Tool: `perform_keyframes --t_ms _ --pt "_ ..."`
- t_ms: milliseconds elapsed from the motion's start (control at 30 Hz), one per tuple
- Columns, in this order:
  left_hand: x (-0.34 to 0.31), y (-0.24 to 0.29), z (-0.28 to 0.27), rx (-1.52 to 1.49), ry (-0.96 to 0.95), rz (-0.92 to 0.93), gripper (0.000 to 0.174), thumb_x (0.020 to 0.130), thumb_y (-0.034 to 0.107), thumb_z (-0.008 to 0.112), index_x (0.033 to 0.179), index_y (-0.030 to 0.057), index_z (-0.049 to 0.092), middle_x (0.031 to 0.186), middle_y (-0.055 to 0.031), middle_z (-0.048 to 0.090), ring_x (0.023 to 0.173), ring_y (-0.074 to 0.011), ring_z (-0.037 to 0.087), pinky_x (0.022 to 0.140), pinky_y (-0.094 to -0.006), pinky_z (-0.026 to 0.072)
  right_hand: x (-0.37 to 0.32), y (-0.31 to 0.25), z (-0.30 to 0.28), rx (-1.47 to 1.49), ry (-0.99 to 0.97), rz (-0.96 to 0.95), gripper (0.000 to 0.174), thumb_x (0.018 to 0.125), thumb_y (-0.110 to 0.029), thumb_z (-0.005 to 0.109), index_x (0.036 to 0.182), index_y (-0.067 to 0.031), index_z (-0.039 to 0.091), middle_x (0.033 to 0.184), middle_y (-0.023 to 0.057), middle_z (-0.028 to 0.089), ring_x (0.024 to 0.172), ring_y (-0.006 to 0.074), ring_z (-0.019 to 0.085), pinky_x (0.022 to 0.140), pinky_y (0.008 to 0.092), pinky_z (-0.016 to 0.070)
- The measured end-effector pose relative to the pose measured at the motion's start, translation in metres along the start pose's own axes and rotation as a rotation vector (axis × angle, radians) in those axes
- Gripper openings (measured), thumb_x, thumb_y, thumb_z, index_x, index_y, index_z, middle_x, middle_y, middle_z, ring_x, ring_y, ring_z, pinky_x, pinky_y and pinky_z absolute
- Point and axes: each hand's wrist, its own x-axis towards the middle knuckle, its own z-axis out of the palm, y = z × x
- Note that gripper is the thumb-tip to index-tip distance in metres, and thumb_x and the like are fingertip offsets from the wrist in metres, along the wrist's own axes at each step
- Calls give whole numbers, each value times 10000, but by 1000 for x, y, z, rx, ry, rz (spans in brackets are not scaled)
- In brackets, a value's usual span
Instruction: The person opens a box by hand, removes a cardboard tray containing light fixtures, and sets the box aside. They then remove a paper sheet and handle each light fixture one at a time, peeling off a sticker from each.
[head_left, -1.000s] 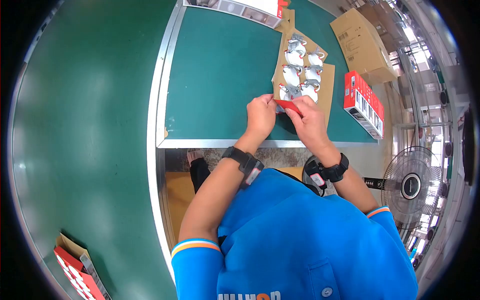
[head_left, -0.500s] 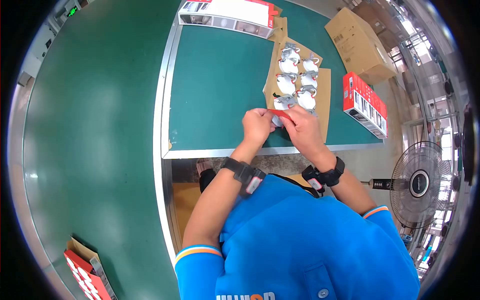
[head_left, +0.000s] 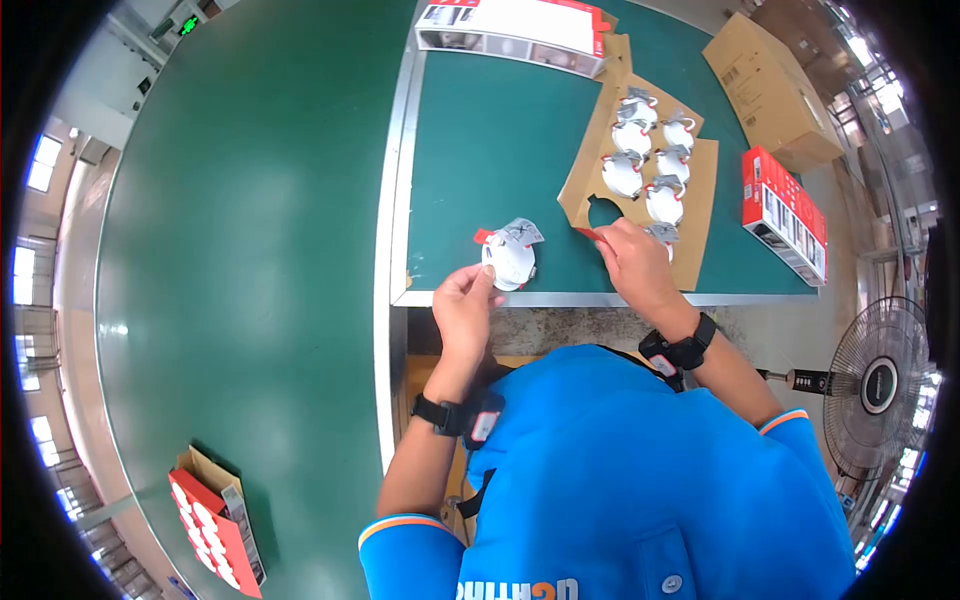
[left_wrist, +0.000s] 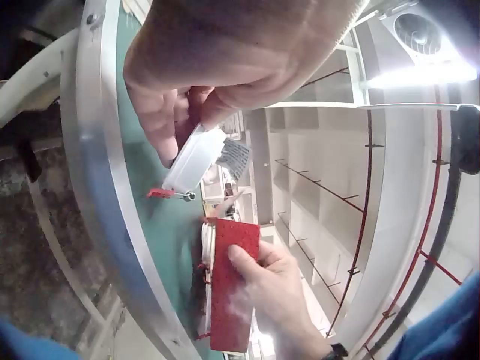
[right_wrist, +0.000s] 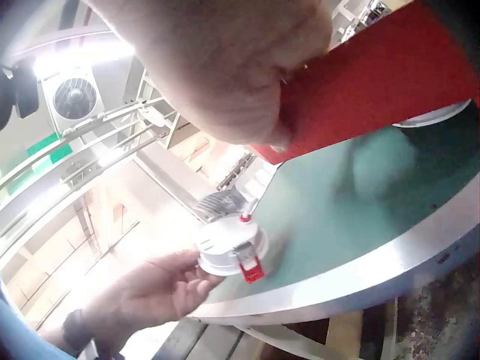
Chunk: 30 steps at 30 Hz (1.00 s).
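At the front rim of the table, the left hand pinches a round white lamp by its edge. Further right, the right hand pinches a red card, thumb on top, at the near end of a cardboard tray holding other lamps.

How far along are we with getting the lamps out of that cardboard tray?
Done: one hole at the near end of the cardboard tray is empty. In hand: the left hand holds a white lamp near the table's front edge, and the right hand pinches a red card at the tray. Left: at least six lamps sit in the tray.
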Motion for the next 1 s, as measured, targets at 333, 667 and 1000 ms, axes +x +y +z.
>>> perform_keyframes --t_ms 333,667,1000 --pt "-32 15 16 -153 42 163 110 918 32 607 982 -47 647 884 -76 685 746 -83 621 660 -230 530 40 -102 -21 221 188 -232 536 693 -235 790 1148 -50 574 1083 119 567 1016 328 517 889 455 403" --pt "-40 23 25 221 84 281 87 929 43 605 936 -28 655 834 -56 678 712 -68 615 653 -233 534 47 -86 -14 193 -46 -184 439 703 -231 776 1076 -43 644 1044 140 618 982 333 566 850 436 453" --pt "-33 22 -12 -288 -108 -54 108 937 38 596 1037 -3 603 936 -67 664 808 -129 658 722 -271 568 33 -71 -45 568 -469 -8 480 716 -167 800 1146 -28 639 1021 154 614 909 264 613 787 357 496"
